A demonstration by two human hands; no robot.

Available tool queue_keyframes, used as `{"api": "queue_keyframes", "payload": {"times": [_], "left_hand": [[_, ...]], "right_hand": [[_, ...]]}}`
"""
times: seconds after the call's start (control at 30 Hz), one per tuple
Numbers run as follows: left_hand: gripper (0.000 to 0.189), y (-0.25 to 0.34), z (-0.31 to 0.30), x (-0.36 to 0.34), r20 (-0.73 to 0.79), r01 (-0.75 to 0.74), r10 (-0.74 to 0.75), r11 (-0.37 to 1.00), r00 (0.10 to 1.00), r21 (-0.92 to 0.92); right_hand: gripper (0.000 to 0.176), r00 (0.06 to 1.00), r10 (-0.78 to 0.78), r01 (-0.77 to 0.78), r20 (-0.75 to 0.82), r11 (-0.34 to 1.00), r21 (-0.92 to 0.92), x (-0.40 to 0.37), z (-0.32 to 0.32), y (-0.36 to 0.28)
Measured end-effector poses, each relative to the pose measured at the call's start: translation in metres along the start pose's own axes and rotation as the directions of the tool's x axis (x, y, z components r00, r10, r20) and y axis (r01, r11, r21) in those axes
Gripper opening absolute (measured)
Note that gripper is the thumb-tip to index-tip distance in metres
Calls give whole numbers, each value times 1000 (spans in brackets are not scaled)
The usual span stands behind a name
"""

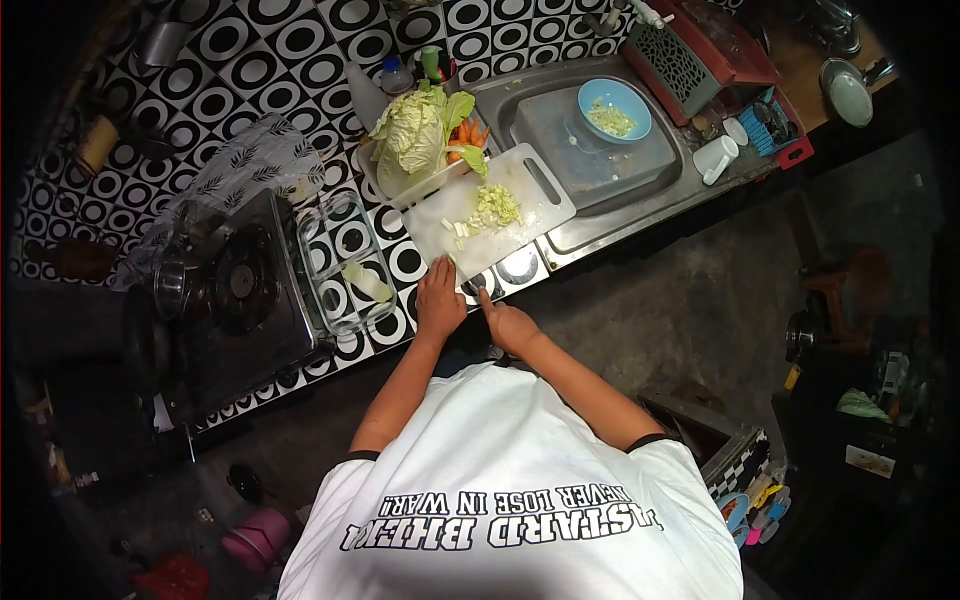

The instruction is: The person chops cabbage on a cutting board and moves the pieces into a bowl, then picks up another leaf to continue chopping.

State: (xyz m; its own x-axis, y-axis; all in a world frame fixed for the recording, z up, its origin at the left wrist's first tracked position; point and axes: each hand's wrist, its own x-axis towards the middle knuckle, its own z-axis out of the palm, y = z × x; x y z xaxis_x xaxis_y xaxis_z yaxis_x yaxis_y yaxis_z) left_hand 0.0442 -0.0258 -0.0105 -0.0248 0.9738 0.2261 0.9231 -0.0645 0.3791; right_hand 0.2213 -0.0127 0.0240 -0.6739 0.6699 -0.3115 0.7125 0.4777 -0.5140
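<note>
A white cutting board (535,190) lies on the black-and-white patterned counter with a pile of chopped cabbage (493,208) on it. My left hand (440,300) rests flat on the board's near edge, with a small green piece at its fingertips. My right hand (510,323) is curled at the counter's edge just right of it; whether it holds anything is hidden. Behind the board, a white tray holds a head of napa cabbage (412,135) and carrots (468,132).
A blue bowl (614,108) of chopped greens sits on a plastic lid in the steel sink (600,215). A glass dish (340,240) with a cabbage piece stands left of the board, beside a gas stove (235,290). A red crate (700,50) and a white mug (715,158) are at the right.
</note>
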Motion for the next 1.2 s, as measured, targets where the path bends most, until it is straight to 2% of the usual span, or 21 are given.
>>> {"api": "queue_keyframes", "payload": {"times": [0.1,0.2,0.83,1.13,1.2], "left_hand": [[60,1,-1,0,17,1,-1,1000,1000,6],[60,1,-1,1,23,9,-9,1000,1000,2],[60,-1,-6,3,33,-16,16,1000,999,-8],[61,-2,-5,2,75,7,-6,1000,997,-3],[61,-2,-6,2,65,-7,7,1000,998,-4]], "right_hand": [[64,997,-40,37,-65,998,-42,-5,4,3],[66,1000,11,-11,-11,1000,17,-9,3,3],[60,997,63,-60,-36,994,93,-10,-5,7],[68,999,28,-25,-45,997,66,9,1,9],[65,992,-35,31,-117,999,-35,14,5,10]]}}
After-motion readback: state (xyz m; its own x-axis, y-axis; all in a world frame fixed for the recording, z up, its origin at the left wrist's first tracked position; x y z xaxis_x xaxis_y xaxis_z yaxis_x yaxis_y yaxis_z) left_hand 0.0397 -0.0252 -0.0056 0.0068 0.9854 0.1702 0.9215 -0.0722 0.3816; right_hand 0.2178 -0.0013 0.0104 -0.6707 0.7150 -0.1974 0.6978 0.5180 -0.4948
